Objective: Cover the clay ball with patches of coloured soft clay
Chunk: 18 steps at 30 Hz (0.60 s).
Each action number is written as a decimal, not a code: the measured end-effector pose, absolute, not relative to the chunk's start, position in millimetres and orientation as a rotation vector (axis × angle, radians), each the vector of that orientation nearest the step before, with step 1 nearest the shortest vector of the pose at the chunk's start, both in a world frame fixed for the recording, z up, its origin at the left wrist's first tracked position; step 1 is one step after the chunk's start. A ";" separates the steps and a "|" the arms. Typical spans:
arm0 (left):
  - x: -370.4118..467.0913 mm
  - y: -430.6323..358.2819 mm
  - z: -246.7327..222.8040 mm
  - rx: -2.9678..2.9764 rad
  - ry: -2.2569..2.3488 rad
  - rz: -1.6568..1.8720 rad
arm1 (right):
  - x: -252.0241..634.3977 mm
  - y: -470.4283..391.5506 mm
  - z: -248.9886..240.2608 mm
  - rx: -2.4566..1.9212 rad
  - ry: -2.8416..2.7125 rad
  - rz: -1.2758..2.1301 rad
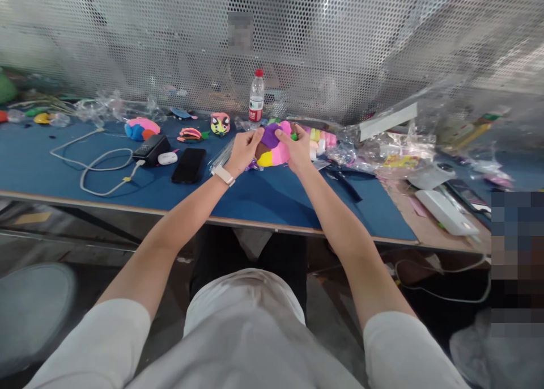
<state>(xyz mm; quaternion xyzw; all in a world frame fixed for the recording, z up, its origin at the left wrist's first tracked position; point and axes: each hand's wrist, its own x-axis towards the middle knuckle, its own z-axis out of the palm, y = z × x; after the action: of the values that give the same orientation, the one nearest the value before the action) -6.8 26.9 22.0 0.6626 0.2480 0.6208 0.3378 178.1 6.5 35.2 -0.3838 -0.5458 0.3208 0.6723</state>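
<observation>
Between both hands, above the blue tabletop [272,199], is a flattened piece of modelling clay [278,151] with purple, pink, yellow, brown and a bit of green. My left hand [246,149] is closed on its left side, thumb against the purple part. On the right side my right hand [298,149] grips it, thumb on the pink and fingers behind. The fingers behind the clay are partly hidden. Behind my right hand lies a row of pastel clay packs [321,138]. Scissors with dark handles [346,184] lie close by on the right.
A water bottle [256,97] stands at the back. To the left are a black phone [189,165], white earbuds case [167,158], black charger [152,150] with a looping cable, and clay figures [220,124]. Clear plastic wrapping [365,151] and a white device [446,212] are on the right.
</observation>
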 end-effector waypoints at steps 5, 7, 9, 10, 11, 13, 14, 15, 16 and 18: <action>-7.1 23.1 24.7 1.866 0.684 1.651 | 180.5 9.3 31.1 -0.849 -1.252 0.696; -7.5 24.6 24.4 1.848 0.643 1.621 | 182.5 11.7 29.1 -0.845 -1.276 0.695; -8.0 26.7 23.6 1.830 0.604 1.582 | 184.5 13.9 27.0 -0.845 -1.304 0.695; -8.3 27.4 23.1 1.823 0.597 1.572 | 185.5 14.8 26.1 -0.842 -1.318 0.693; -8.5 27.8 22.7 1.820 0.598 1.570 | 186.3 15.4 25.3 -0.836 -1.330 0.690; -8.8 27.7 22.3 1.823 0.613 1.585 | 187.4 16.1 24.4 -0.822 -1.354 0.680; -8.7 27.2 22.4 1.827 0.618 1.594 | 187.5 16.1 24.3 -0.815 -1.361 0.676; -8.6 26.7 22.7 1.831 0.624 1.603 | 187.5 16.0 24.6 -0.808 -1.363 0.673; -8.5 26.2 23.2 1.830 0.628 1.615 | 187.3 15.8 25.0 -0.800 -1.363 0.675; -8.2 25.8 24.2 1.818 0.631 1.640 | 186.8 15.2 26.2 -0.778 -1.366 0.686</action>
<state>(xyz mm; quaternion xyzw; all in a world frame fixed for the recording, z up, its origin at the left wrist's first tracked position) -8.2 25.8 24.2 0.6855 0.2379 0.6183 0.3020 186.8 15.2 26.2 -0.3432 -0.6024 0.3026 0.6540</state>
